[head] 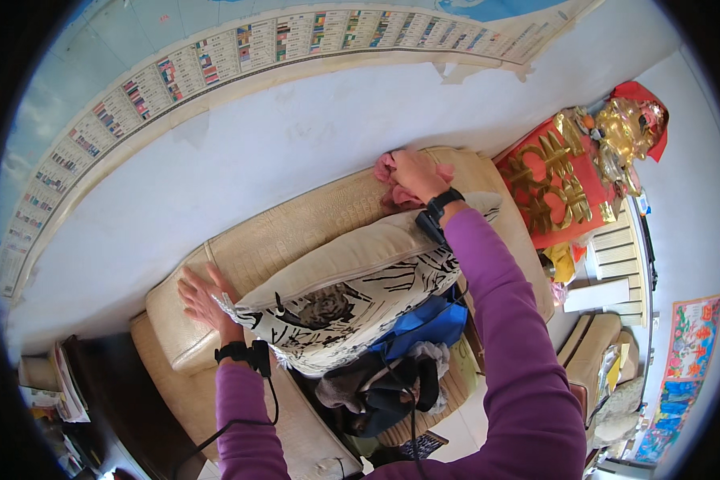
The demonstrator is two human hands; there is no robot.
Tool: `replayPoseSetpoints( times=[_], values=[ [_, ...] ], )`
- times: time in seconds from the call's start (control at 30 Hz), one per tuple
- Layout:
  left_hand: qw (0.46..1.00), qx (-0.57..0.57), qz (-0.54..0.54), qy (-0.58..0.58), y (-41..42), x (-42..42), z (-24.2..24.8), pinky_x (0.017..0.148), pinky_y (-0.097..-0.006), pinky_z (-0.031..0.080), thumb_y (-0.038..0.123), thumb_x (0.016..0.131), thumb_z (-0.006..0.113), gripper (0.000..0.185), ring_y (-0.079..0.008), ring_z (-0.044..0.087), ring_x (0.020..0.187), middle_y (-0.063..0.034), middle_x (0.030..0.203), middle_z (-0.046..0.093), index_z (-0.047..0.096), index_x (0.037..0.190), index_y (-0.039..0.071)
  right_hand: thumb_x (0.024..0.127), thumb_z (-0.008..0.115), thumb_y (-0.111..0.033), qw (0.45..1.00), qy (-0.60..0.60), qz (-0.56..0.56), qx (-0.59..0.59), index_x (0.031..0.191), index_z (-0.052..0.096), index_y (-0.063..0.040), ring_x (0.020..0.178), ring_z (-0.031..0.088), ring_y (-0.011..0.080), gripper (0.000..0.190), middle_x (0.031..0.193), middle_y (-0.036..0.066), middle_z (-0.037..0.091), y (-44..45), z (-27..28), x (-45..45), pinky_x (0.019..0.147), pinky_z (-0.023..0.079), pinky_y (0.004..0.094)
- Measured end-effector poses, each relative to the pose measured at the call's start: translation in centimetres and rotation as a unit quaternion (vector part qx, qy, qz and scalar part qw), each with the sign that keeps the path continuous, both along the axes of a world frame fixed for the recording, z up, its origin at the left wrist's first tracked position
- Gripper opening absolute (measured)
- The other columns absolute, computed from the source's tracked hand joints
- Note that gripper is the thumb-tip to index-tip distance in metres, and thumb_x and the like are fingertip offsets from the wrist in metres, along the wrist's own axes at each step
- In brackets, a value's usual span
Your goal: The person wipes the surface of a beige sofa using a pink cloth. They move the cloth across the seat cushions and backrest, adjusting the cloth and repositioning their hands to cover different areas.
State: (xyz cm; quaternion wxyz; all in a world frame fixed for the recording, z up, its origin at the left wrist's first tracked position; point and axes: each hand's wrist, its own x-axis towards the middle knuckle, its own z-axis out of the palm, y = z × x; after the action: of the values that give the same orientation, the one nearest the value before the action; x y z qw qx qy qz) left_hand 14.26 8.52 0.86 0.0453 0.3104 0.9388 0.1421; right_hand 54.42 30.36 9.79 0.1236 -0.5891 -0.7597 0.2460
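Note:
My right hand (417,171) presses a crumpled pink cloth (403,197) onto the top of a beige, crocodile-textured sofa back (300,222), toward its right end. The left hand (203,297) lies flat with fingers spread on the left end of the same sofa back, holding nothing. A white cushion with black print (360,294) leans against the sofa back between my arms. Its left corner touches or overlaps my left hand. Each wrist wears a black strap with a small device, and a cable hangs from it.
A world map (228,60) hangs on the white wall (264,132) behind the sofa. At right stand a red covering with gold characters (552,180) and a golden ornament (624,138). Dark clothes (390,390) and a blue bag (426,324) lie below the cushion. A dark cabinet (120,396) stands left.

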Motion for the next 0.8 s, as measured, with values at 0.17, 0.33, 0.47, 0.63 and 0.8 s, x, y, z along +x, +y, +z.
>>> replayPoseSetpoints(
  times=[0.17,0.33,0.47,0.63,0.8],
  values=[
    [1.000,-0.022,0.001,0.008,0.1,0.1,0.1,0.122,-0.0610,0.018,0.061,0.104,0.036,0.075,-0.0335,0.020,0.156,-0.0203,0.166,0.028,0.027,0.162,0.015,0.092,0.060,-0.019,0.997,-0.073,0.018,-0.020,0.093,0.073,-0.010,0.073,0.071,0.0291,0.016,0.083,0.013,0.075,-0.9,-1.0,-3.5,0.066,0.053,0.0432],
    [1.000,-0.017,0.004,-0.008,0.3,0.3,0.7,0.123,-0.0595,0.017,0.061,0.104,0.037,0.075,-0.0334,0.021,0.156,-0.0202,0.166,0.029,0.028,0.162,0.015,0.091,0.065,-0.021,0.965,-0.141,0.170,0.141,0.105,0.076,-0.016,0.080,0.075,0.0232,0.019,0.097,0.007,0.077,-4.5,-0.6,-10.4,0.068,0.059,0.0410],
    [1.000,-0.012,0.000,-0.009,0.2,0.2,1.0,0.123,-0.0579,0.017,0.061,0.104,0.037,0.075,-0.0332,0.023,0.155,-0.0201,0.166,0.028,0.029,0.161,0.013,0.089,0.060,-0.020,0.988,0.118,0.088,-0.038,0.097,0.074,-0.014,0.078,0.072,0.0154,0.016,0.093,0.003,0.073,-4.4,0.8,-5.8,0.064,0.055,0.0358],
    [1.000,-0.014,0.000,-0.006,0.1,0.0,0.5,0.122,-0.0571,0.019,0.061,0.104,0.037,0.075,-0.0333,0.024,0.155,-0.0199,0.165,0.029,0.030,0.161,0.013,0.061,0.073,-0.004,0.975,-0.204,0.073,0.054,0.089,0.066,-0.013,0.073,0.062,0.0322,0.030,0.076,0.013,0.063,-0.8,1.7,5.7,0.067,0.047,0.0455],
    [1.000,-0.011,0.002,-0.001,0.1,0.1,0.6,0.122,-0.0572,0.019,0.061,0.104,0.037,0.075,-0.0334,0.024,0.155,-0.0192,0.165,0.030,0.028,0.161,0.013,0.082,0.067,-0.014,0.969,-0.242,0.002,0.039,0.096,0.069,-0.010,0.085,0.069,0.0354,0.015,0.088,0.017,0.071,1.2,-0.5,5.9,0.067,0.049,0.0470]
  ],
)
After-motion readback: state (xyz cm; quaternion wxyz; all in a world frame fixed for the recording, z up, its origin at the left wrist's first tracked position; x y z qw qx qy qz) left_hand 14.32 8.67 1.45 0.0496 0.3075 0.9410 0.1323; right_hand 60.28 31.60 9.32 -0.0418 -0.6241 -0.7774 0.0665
